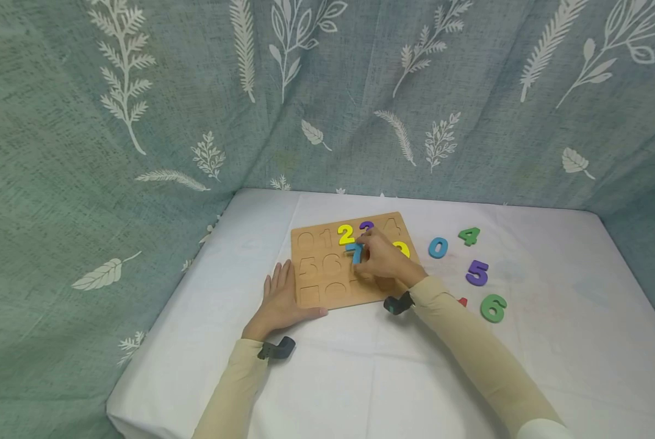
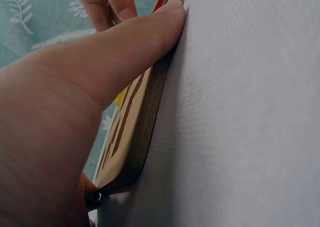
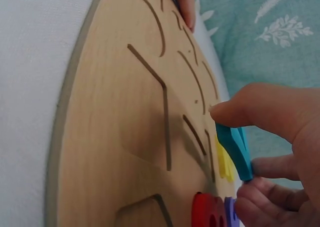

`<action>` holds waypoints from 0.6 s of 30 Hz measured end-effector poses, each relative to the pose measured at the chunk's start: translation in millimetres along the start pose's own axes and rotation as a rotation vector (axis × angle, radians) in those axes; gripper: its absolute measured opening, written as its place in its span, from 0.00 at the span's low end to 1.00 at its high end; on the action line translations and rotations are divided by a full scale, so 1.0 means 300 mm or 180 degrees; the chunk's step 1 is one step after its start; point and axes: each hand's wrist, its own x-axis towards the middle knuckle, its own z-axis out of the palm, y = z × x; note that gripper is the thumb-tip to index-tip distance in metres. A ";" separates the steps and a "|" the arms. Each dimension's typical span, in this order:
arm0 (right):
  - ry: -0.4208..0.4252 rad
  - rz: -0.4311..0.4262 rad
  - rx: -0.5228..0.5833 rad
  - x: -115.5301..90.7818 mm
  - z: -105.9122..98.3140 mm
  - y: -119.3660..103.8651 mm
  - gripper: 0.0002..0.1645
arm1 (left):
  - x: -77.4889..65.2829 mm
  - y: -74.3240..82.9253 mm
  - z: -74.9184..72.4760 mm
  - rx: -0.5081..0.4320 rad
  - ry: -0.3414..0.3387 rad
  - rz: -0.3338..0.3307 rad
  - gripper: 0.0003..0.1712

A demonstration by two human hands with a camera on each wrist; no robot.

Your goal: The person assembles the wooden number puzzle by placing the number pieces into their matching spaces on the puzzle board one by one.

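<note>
My right hand (image 1: 383, 256) pinches a blue number 7 (image 1: 355, 252) between thumb and fingers, over the middle of the wooden number board (image 1: 323, 291). In the right wrist view the blue 7 (image 3: 234, 149) is tilted and held just off the board's surface. My left hand (image 1: 280, 303) lies against the board's left side with fingers straight, its thumb (image 2: 135, 37) along the near edge. A yellow 2 (image 1: 346, 234) and a purple 3 (image 1: 366, 225) sit in the top row. A yellow piece (image 1: 400, 248) shows beyond my right hand, and a red piece (image 3: 205, 210) beneath it.
Right of the board lie loose numbers: a blue 0 (image 1: 438, 247), a green 4 (image 1: 469, 236), a purple 5 (image 1: 477, 273) and a green 6 (image 1: 493, 308). A red piece (image 1: 463, 301) is mostly hidden by my right sleeve. A patterned curtain (image 1: 360, 140) hangs behind the white-covered table (image 1: 338, 378).
</note>
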 end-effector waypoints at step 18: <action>0.0034 0.0035 -0.0197 0.014 0.047 0.016 0.43 | -0.003 -0.001 -0.005 -0.0006 -0.0004 0.0017 0.87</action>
